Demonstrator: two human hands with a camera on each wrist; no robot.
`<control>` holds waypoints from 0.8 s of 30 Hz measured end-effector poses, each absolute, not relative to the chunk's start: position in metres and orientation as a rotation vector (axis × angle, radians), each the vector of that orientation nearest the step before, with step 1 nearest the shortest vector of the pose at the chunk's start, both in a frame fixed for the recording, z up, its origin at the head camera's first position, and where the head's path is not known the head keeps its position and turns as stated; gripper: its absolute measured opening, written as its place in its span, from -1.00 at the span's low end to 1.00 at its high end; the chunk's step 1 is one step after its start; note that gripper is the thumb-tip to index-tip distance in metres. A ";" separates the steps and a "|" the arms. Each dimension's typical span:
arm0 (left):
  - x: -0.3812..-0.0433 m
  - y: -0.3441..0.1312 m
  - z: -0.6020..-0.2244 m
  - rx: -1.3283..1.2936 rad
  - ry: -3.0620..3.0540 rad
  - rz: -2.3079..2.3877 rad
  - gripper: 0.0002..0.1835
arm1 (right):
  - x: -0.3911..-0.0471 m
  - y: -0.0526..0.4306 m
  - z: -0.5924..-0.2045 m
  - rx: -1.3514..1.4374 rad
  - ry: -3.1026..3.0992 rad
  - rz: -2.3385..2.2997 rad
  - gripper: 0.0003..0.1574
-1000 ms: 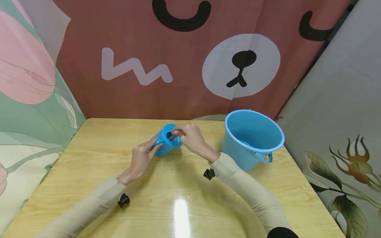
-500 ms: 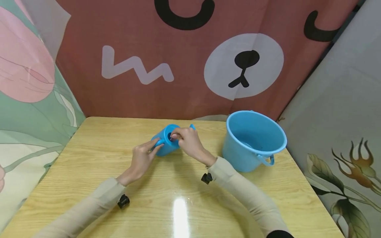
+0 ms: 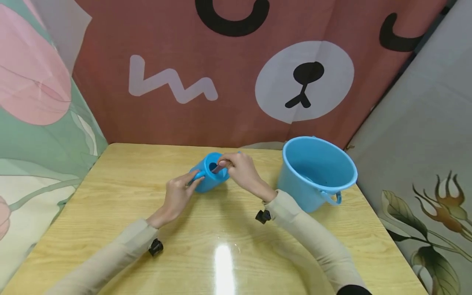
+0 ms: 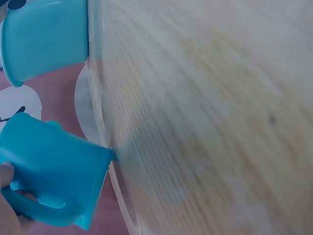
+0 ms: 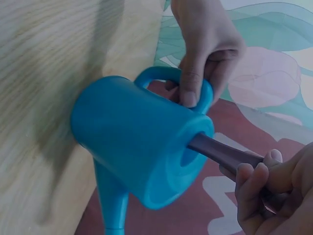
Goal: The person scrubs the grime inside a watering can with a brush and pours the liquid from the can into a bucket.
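The right grip [image 3: 241, 169] pinches a dull purplish-brown stick [image 5: 222, 152] that reaches into a smooth blue plastic-looking watering can [image 5: 127, 127], seemingly working inside it, so the next move likely needs the left grip [image 3: 178, 194], gripping the handle [image 5: 159, 73], steady while the can tilts near the tabletop's [image 3: 191, 254] far edge.

The left hand [image 3: 176, 197] and right hand [image 3: 242, 170] grip, near each other.

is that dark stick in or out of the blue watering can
Partly in: the dark stick runs into the top of the watering can, and the right hand grips its outer end.
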State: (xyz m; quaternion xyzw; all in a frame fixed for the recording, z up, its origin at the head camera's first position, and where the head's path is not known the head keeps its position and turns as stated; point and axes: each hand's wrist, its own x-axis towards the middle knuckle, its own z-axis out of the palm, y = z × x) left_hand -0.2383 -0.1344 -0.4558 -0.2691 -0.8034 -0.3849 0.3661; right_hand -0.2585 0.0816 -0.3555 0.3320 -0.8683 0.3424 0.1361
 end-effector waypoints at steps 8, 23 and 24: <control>-0.240 -0.132 -0.455 -0.695 -2.053 -0.977 -0.68 | -0.263 0.091 -0.346 0.965 -2.504 1.047 -0.78; -0.241 -0.131 -0.452 -0.699 -2.083 -0.971 -0.69 | -0.269 0.088 -0.353 1.015 -2.498 1.036 -0.76; -0.241 -0.131 -0.451 -0.703 -2.087 -0.969 -0.69 | -0.269 0.087 -0.355 1.011 -2.497 1.029 -0.77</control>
